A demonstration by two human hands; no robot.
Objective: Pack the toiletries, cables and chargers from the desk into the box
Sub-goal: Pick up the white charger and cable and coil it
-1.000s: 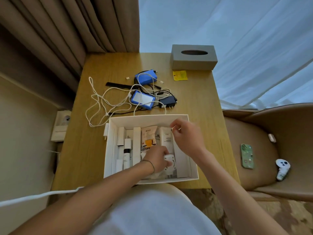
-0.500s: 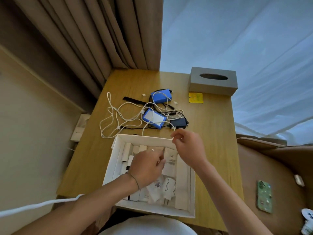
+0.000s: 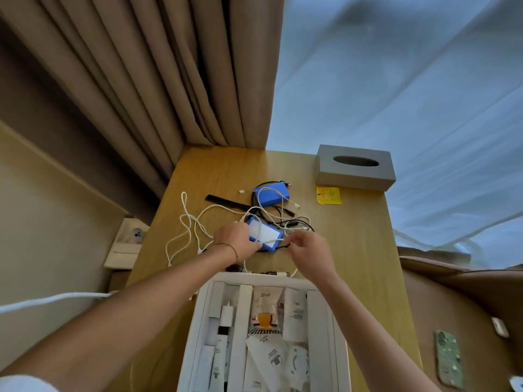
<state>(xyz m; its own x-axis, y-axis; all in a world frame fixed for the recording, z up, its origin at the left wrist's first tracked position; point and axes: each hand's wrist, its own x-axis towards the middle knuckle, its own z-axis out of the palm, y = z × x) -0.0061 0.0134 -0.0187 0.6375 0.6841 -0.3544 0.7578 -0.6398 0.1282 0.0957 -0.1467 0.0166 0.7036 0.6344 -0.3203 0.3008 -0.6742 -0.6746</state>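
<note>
**Both hands at the nearer blue charger**

Left hand point(image 3: 236, 241) rests curled on the nearer blue charger point(image 3: 264, 234); grip cannot be confirmed. Right hand point(image 3: 307, 250) pinches a white cable point(image 3: 268, 239) lying across it. Box point(image 3: 198, 329) sits just nearer than the charger; second blue charger point(image 3: 270, 195) lies beyond.

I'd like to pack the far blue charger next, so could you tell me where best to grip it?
Grip the far blue charger across its two long edges, coming from above: it lies flat, and white cable loops over it, so lift slowly.
</note>
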